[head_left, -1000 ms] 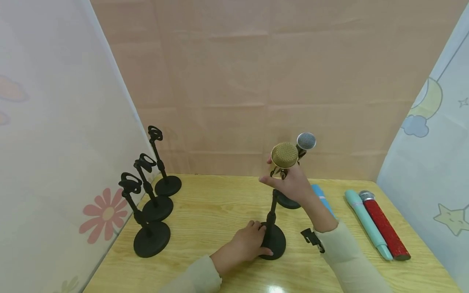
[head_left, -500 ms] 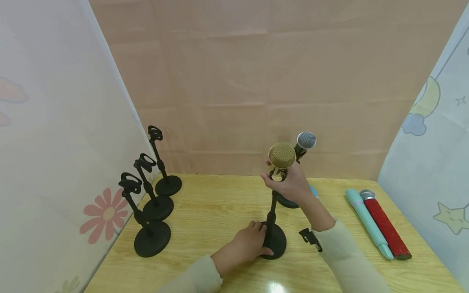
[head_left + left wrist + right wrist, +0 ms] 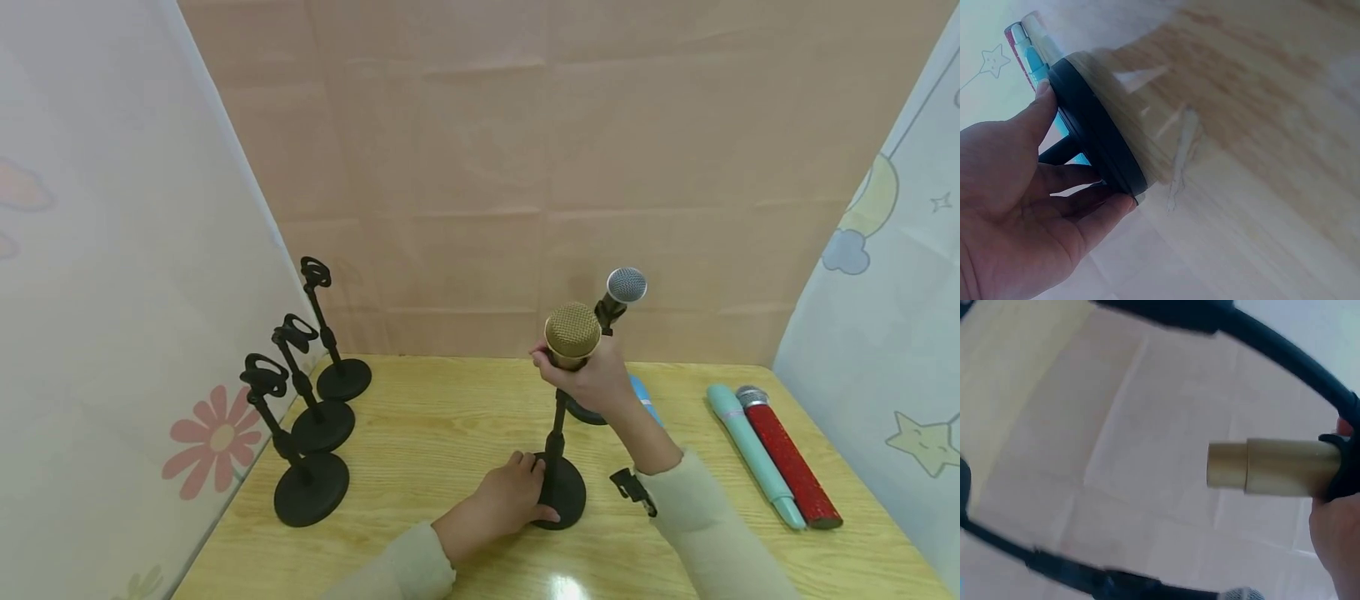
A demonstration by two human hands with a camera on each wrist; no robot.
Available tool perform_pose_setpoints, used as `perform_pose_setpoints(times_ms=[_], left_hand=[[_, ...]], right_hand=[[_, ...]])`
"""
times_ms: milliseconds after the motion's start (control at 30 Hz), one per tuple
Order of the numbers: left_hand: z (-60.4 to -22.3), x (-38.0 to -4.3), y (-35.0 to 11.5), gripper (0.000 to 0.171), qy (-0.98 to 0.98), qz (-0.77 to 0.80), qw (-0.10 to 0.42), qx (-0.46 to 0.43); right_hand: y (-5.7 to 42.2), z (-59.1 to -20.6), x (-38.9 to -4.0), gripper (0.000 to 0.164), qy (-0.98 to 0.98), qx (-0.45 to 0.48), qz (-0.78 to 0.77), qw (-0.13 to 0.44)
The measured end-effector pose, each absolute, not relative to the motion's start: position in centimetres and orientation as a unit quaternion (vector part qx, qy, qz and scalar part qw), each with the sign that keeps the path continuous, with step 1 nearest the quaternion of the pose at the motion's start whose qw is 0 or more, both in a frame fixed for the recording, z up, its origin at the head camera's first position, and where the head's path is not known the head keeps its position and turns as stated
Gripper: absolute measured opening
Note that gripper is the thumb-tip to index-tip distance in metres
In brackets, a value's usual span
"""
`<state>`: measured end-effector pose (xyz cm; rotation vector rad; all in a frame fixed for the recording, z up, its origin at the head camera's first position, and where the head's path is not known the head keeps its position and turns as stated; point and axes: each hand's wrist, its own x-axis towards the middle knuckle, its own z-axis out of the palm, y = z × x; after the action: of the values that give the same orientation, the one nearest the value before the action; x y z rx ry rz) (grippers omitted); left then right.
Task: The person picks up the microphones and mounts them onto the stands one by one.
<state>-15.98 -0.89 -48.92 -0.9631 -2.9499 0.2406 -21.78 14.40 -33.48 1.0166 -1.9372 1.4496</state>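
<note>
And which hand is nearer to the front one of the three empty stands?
Left. The left hand is to the right of that front stand, gripping another stand's base; the right hand is farther right and raised, holding the gold microphone.

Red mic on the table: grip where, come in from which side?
I'd take the red microphone mid-handle, from above and slightly from its right. It lies flat with a long, straight barrel, and the teal microphone lies close along its left, leaving little finger room there.
</note>
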Motion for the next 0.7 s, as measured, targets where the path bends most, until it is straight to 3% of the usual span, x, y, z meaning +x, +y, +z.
perform_pose_setpoints(times_ms=[300,700], left_hand=[[-48.97,-16.07,-0.91,0.084,-0.947,0.08,0.025,-0.311],[-48.71,-15.98,-0.88,0.084,-0.95,0.07,0.002,-0.304]], right_hand=[[14.6,-33.56,-22.0,0.019,-0.718,0.396,0.526,0.226],[14.99,-33.51,-22.13,0.023,-0.725,0.387,0.537,0.191]])
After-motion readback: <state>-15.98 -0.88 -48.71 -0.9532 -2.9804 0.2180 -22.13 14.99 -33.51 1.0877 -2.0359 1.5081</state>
